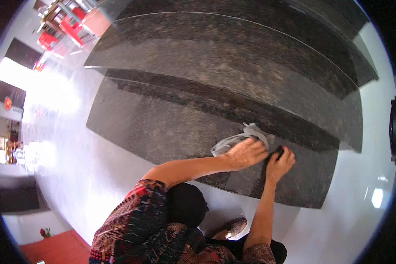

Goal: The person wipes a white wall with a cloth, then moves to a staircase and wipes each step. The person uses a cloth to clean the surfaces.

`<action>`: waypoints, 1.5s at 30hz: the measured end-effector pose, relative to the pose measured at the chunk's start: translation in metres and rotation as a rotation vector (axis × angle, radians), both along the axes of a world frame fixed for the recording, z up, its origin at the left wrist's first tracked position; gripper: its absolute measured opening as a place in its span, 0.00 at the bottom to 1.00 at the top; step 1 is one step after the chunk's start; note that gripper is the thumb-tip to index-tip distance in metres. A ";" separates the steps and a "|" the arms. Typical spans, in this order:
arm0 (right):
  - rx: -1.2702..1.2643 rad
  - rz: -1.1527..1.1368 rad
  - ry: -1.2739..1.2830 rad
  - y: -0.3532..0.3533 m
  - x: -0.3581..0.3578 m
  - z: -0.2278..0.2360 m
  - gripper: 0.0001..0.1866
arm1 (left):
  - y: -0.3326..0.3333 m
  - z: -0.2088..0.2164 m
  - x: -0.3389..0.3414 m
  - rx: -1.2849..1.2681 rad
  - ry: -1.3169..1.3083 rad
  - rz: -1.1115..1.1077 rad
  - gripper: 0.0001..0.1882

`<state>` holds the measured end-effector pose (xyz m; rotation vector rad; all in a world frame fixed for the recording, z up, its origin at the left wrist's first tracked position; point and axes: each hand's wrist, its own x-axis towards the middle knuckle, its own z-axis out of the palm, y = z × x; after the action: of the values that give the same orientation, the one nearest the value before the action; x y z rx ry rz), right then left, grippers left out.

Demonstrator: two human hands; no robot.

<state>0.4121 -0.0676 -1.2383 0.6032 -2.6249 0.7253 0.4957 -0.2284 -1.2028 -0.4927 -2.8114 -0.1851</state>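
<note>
My left hand point(247, 154) presses a bunched grey cloth point(229, 143) down on the lowest dark stone step point(149, 119), with its fingers closed over the cloth. A loose end of the cloth sticks up beyond my fingers. Just to the right, my right hand point(281, 165) pinches a small black object point(279, 151) above the same step. Its kind is too small to make out. The two hands are close together but apart.
More dark speckled stone steps point(233, 48) rise ahead. A white wall point(376, 123) borders them on the right. Shiny pale floor point(61, 132) stretches left, with red chairs point(70, 31) far off. My shoe point(237, 225) is on the floor below the step.
</note>
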 end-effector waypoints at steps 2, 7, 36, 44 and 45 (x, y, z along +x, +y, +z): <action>0.036 -0.015 -0.017 -0.001 0.000 0.003 0.16 | -0.003 -0.006 -0.001 0.009 0.014 0.013 0.29; 0.093 0.016 0.024 0.008 -0.004 0.001 0.15 | -0.032 -0.013 0.005 0.171 -0.106 0.158 0.31; 0.711 -0.512 -0.023 -0.005 -0.005 -0.017 0.21 | -0.441 0.003 0.259 0.009 -0.020 1.382 0.26; 0.749 -0.524 -0.020 -0.008 -0.002 -0.013 0.21 | -0.493 0.006 0.266 0.138 -0.127 1.882 0.27; 0.769 -0.544 -0.048 -0.014 0.000 -0.006 0.21 | -0.491 0.006 0.267 0.150 -0.110 1.846 0.28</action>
<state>0.4125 -0.0820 -1.2441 0.0176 -2.8595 -0.4546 0.7629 -0.7194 -1.1964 2.0243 -2.1342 0.0068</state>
